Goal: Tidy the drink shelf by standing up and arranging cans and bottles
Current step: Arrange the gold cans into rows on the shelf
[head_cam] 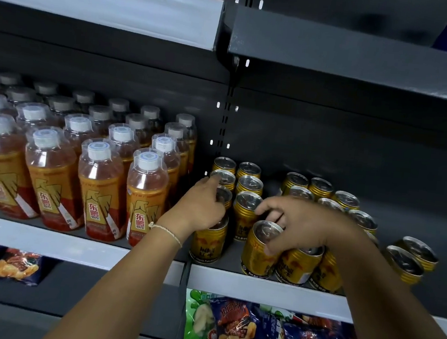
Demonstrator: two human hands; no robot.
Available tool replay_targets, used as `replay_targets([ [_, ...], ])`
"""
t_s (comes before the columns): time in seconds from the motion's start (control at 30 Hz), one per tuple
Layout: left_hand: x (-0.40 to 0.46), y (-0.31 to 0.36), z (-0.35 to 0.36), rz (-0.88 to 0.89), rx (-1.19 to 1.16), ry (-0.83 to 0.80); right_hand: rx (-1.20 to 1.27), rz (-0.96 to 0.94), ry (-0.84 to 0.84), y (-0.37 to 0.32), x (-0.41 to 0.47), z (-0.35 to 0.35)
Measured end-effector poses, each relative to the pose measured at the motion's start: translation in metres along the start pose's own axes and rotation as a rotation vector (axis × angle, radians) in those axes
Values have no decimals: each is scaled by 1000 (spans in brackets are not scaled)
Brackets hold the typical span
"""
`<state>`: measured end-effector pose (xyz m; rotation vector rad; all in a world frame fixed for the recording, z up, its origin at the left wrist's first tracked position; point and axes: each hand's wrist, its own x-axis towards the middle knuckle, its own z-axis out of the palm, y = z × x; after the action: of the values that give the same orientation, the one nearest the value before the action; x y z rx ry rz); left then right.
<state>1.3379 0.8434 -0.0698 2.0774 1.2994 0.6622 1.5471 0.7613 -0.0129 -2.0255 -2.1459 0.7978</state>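
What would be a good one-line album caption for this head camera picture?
Left hand and right hand grip gold cans beside upright orange bottles on a shop shelf.

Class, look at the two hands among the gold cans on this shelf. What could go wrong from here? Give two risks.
1. The right hand grips a tilted can near the shelf edge; it might slip off.
2. The left hand reaches into the tightly packed left row; a nudge could topple its neighbours.

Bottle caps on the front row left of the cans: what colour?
White, on the bottle caps, under clear plastic wrap; the only view, head, shows them.
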Motion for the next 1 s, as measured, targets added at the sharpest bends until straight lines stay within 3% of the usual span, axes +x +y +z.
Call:
replay_targets([
  [0.13, -15, 8, 3, 166, 99, 152, 67, -20, 109, 0, -2, 6],
  [0.3, -32, 7, -6, 393, 123, 166, 132, 2, 288, -6, 3, 23],
  [0.57, -43, -6, 5, 345, 132, 116, 122, -24, 427, -18, 10, 40],
  [0.8, -41, -10, 11, 348, 82, 103, 217, -37, 465, -11, 6, 47],
  [1.0, -43, -16, 15, 350, 36, 144, 149, -45, 471, -12, 7, 48],
])
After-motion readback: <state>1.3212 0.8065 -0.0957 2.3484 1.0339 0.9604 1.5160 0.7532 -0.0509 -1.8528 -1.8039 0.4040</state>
